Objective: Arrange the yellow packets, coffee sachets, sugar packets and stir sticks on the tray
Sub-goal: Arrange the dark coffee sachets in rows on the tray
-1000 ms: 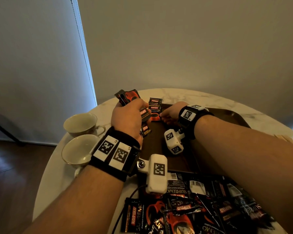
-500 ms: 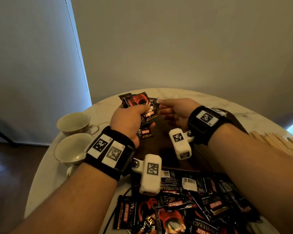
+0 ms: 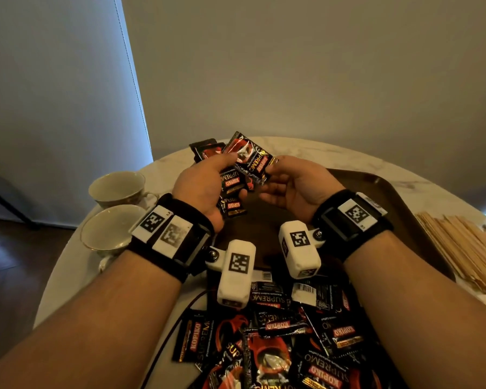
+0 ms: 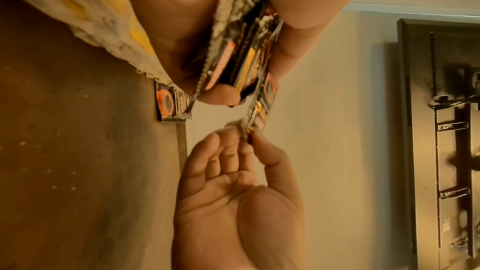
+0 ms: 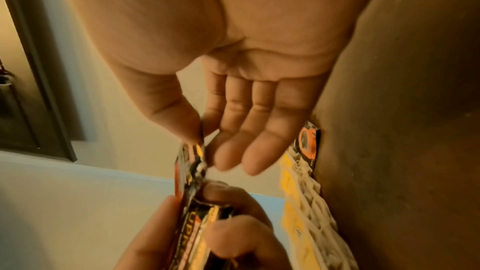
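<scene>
Two hands are raised over the middle of the head view, palms turned toward each other, forearms coming in from the lower corners w/ black wrist straps. Left hand (image 3: 205, 186) is curled round a fanned bunch of black-and-red Kopiko coffee sachets (image 3: 230, 189); at least 4 show in the fan, exact count unclear. Right hand (image 3: 295, 186) has palm up, thumb & index fingertip pinching the corner of the top sachet (image 3: 250, 161), other fingers straight and relaxed. That sachet bridges both hands, tilted, just above center frame. Left wrist view shows the same pinch (image 4: 249, 137) from below, sachets edge-on between the left thumb and fingers.

Brown tray (image 3: 399, 200) lies under and right of the hands on the round marble counter (image 3: 334, 153). Wrist views show 1 sachet (image 4: 170, 106) lying flat on the tray near its edge, next to white-and-yellow packets (image 4: 103, 19); these are blurred, count not readable.

Loose pile of sachets (image 3: 292, 341) fills bottom center of the head view, well over 10. Wooden stir sticks (image 3: 466, 242) lie in a bundle at right edge, too many to count. 2 white teacups (image 3: 115, 186) sit at left, one nearer (image 3: 107, 231), touching or nearly so.
</scene>
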A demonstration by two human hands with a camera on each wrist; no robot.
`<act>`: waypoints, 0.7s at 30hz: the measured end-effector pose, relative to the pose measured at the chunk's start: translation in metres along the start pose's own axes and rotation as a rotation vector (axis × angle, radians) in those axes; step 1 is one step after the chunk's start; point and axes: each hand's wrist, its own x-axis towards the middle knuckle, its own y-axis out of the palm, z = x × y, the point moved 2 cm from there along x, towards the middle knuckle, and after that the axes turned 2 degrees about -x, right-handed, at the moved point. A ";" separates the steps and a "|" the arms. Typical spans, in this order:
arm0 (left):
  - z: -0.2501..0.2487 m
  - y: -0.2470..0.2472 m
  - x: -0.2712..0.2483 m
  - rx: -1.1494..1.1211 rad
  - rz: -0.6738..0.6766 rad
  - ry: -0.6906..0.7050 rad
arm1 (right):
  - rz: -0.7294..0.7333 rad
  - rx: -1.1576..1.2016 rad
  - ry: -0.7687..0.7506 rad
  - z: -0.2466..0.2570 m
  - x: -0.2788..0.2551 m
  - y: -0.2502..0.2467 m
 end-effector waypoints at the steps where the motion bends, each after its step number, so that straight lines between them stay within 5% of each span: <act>1: 0.000 -0.001 0.000 0.017 -0.009 -0.004 | -0.027 0.036 -0.026 0.000 0.001 0.000; 11: 0.005 0.006 -0.008 0.121 0.127 0.016 | -0.109 0.121 -0.210 0.002 0.009 -0.006; 21: 0.006 0.007 -0.014 0.289 0.130 0.034 | -0.147 0.136 -0.203 0.002 0.006 -0.009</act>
